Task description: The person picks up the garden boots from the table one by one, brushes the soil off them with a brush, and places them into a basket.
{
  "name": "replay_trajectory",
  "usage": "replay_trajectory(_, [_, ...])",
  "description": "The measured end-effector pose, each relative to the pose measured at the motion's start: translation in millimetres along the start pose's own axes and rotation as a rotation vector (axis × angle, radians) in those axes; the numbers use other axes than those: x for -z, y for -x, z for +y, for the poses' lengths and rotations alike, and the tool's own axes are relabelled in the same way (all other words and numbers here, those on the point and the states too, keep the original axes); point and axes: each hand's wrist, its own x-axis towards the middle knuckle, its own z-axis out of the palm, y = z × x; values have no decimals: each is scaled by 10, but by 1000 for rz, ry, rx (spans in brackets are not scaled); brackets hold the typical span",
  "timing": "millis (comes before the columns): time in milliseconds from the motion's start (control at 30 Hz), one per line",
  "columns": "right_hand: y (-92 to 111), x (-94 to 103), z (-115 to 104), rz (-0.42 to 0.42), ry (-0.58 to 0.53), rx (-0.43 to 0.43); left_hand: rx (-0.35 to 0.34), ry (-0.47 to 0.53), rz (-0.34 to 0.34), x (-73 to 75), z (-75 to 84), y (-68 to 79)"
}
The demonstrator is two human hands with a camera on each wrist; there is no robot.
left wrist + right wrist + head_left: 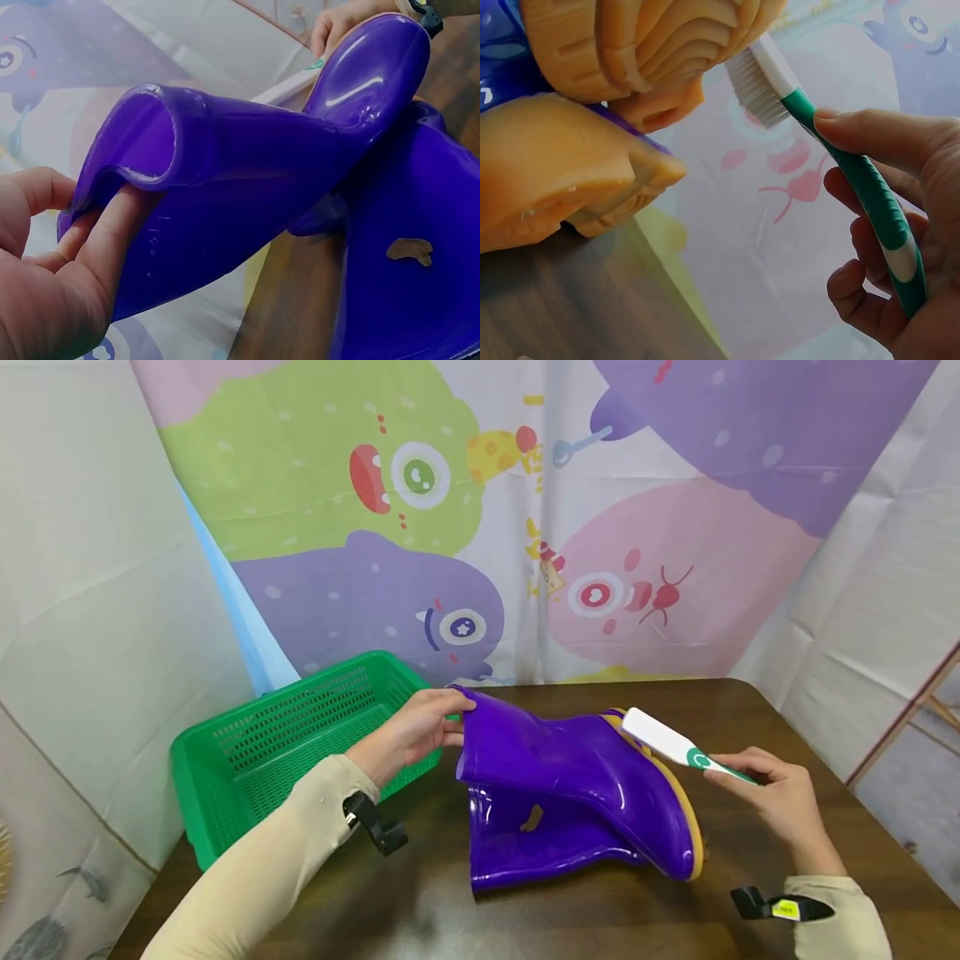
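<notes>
My left hand [420, 727] pinches the top rim of a shiny purple rain boot [562, 752], holding it on its side, tilted. In the left wrist view the fingers [112, 232] curl round the rim, pressing it out of round. Below it, the other rain boot [555, 852] lies on the table with a brownish patch [410, 251] on its shaft. A white and green scrub brush [663, 739] is in my right hand [783, 797], gripped by its handle. Its white bristles [754, 86] face the yellow ridged sole [682, 45], close beside it in the right wrist view.
A green plastic basket [183, 777] with perforated sides stands on the left of the dark wooden table [420, 902]. Behind the table hangs a cartoon-printed curtain [525, 635]. White fabric [847, 635] hangs to the right.
</notes>
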Motion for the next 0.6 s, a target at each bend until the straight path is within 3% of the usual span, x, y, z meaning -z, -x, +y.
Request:
replay_trajectory(333, [-54, 41, -28, 22, 3, 10, 12, -61, 21, -56, 88, -8])
replay_trajectory(600, [-120, 125, -79, 48, -50, 1, -7, -114, -10, -206, 233, -57])
